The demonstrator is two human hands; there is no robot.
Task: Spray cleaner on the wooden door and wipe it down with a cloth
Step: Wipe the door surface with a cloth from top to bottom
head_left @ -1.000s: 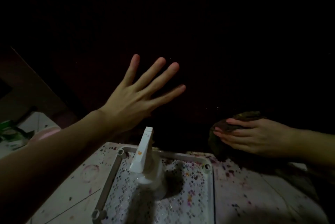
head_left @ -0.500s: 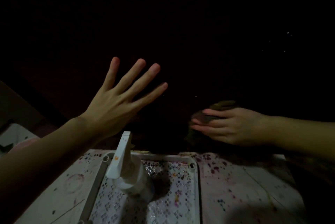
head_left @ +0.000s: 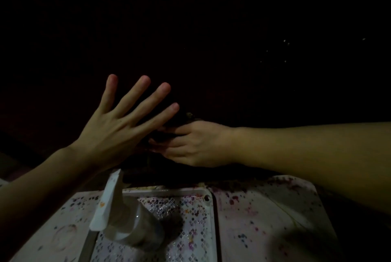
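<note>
Very dim light. Left hand [head_left: 110, 134] is reaching forward with its fingers [head_left: 135, 96] spread wide and straight, holding nothing; the palm is facing the dark wooden door [head_left: 211, 39], though contact cannot be told.

Right hand [head_left: 194, 145] is coming in from the right, its fingers [head_left: 169, 143] lying flat and close together over a dark cloth [head_left: 186, 116], pressing it toward the door. Only a bit of cloth is showing above the knuckles and between the fingers. The right fingertips are sitting just under the left little finger, near or touching; cannot tell which.

Pale specks [head_left: 284, 42] are showing on the door, up and to the right of the right fingers.

White spray bottle [head_left: 120, 215] is standing below the left wrist, apart from both hands, nozzle tilted up toward the left fingers. It is sitting in a white perforated tray [head_left: 209, 208], which is resting on a stained, speckled white surface [head_left: 264, 215] beneath the right forearm.
</note>
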